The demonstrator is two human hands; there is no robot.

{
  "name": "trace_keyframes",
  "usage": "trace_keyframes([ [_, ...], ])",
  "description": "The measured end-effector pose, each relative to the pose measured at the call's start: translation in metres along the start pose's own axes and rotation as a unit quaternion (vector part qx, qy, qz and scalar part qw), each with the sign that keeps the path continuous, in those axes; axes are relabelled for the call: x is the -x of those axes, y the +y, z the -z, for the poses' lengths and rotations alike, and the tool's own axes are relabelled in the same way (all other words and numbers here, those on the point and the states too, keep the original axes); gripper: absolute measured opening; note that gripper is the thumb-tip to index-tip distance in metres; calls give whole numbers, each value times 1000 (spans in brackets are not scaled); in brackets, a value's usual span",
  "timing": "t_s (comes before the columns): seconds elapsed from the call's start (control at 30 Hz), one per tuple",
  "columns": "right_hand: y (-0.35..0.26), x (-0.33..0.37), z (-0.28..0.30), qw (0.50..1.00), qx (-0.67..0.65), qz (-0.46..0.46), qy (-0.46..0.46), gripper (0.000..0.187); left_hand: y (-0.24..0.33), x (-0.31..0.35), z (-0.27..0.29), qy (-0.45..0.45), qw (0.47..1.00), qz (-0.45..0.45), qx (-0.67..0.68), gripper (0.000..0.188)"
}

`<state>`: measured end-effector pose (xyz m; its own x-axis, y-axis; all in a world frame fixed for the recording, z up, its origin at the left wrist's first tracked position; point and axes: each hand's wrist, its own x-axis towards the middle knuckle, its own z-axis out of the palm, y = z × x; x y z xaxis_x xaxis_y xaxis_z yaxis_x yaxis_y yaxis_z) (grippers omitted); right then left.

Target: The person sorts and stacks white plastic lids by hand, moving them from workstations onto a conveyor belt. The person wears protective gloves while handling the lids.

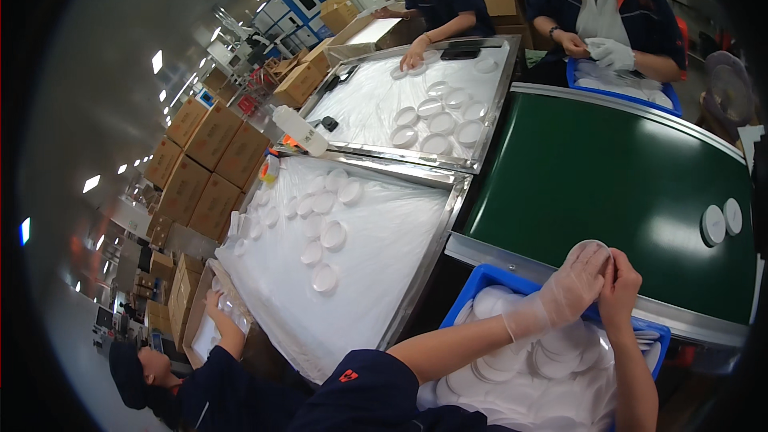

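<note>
My left hand (574, 278), in a thin clear glove, is closed on a round white lid (590, 243), whose rim shows above the fingers. My right hand (621, 282), bare, pinches the same lid at its right side; the fingertips are partly hidden. Both hands are above the near edge of a green conveyor belt (584, 168). Below them stands a blue bin (472, 286) heaped with flat white discs (500, 360). Two white round lids, a nearer one (713, 226) and a farther one (732, 217), are on the belt at the right.
Left of the belt, a metal-edged table (384, 232) under plastic film carries several round lids (334, 235) and a white bottle (300, 130). A farther table (360, 104) holds more. Co-workers are at the far table, behind the belt by another blue bin (624, 96), and lower left.
</note>
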<state>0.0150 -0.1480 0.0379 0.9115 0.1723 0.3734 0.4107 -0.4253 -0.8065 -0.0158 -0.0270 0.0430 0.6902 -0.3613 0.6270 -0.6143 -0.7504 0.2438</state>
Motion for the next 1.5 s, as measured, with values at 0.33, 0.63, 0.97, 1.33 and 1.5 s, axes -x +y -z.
trace_keyframes([
  [0.33, -28, 24, 4, 973, -49, 194, -118, 8, -110, 8, 69, 152, 956, 106, -227, 9],
  [0.63, -44, 83, -45, 878, 139, 301, -345, 44, -230, 264, 192, -156, 720, 576, -355, 45],
  [0.97, -19, 71, -65, 910, 152, 241, -303, 25, -104, -23, 43, -79, 980, 154, -96, 50],
  [1.33, -45, 82, -46, 924, -359, 103, -82, 32, 15, -192, -209, -240, 968, 29, -64, 88],
  [1.5, -37, 87, -77, 927, -341, 135, -74, 32, 50, -191, -173, -315, 945, 83, 28, 80],
])
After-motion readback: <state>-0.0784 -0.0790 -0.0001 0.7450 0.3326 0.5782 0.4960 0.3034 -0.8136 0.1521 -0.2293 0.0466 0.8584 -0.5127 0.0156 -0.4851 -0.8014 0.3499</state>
